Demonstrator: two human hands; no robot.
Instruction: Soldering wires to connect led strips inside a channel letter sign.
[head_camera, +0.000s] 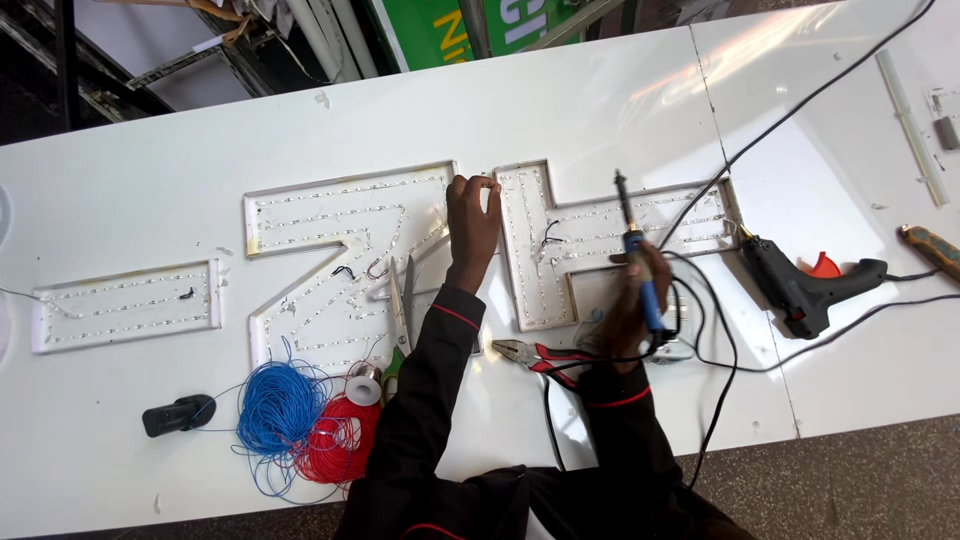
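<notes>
My left hand (472, 222) rests with its fingertips on the edge between two white channel-letter shells lined with rows of small lights: a Z-shaped shell (300, 270) and an angular shell (545, 290) to its right. My right hand (630, 300) grips a blue-handled soldering iron (633, 245), tip pointing away from me over the angular shell, its black cord looping off to the right. Red-handled pliers (535, 354) lie just left of my right wrist.
A black hot glue gun (800, 282) lies at right, a glue stick (910, 125) beyond it. Blue wire coil (280, 405), red wire coil (342, 440), solder spool (364, 385), scissors (402, 305) and a small black object (178, 414) sit front left. A bar-shaped shell (125, 305) lies far left.
</notes>
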